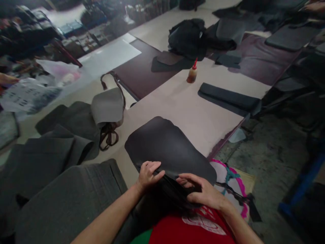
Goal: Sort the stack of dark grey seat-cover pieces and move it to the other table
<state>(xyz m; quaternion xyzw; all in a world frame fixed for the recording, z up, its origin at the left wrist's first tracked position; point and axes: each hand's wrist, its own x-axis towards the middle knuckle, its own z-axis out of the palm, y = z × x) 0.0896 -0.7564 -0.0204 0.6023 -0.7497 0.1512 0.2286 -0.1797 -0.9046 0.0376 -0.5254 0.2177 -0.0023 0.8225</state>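
Observation:
A black leather-like panel (165, 145) with rounded corners lies at the near edge of the table, its near side lifted or folded toward my body over darker black layers. My left hand (149, 174) is closed on this near edge, with the thumb and fingers pressed over it. A little to the right, my right hand (200, 191) curls its fingers loosely round the same edge. Its thumb sits lower, against the dark layers, and some fingertips are hidden. How the layers are joined cannot be made out.
A glue bottle (192, 74) with red nozzle stands beyond the panel. A folded black piece (228, 98) lies at the right edge. Grey fabric stacks (71, 200) and a grey piece with brown straps (108, 106) are left. A pink-rimmed seat (228, 179) is at right.

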